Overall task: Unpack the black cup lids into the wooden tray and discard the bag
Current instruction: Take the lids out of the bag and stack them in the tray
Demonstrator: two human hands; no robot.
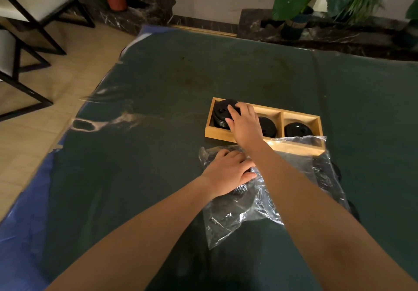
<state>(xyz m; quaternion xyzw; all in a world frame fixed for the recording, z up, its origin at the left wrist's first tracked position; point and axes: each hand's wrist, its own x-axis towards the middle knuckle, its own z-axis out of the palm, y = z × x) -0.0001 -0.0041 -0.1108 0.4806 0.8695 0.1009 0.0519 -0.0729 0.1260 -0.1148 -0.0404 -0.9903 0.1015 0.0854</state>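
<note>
A wooden tray (226, 134) with three compartments lies on the dark green table. Its left compartment holds a tall stack of black lids (221, 114), and my right hand (244, 123) grips that stack from its right side. Lower stacks of lids sit in the middle compartment (268, 126) and the right compartment (296, 129). A crumpled clear plastic bag (267, 191) lies just in front of the tray, with dark lids showing through it. My left hand (228, 173) rests palm down on the bag's left part, fingers curled over something dark inside.
The green table cloth (158, 100) spreads wide to the left and behind the tray. Black-framed chairs (34, 19) stand on the tiled floor at the left. Potted plants (294, 8) line a dark marble ledge at the back.
</note>
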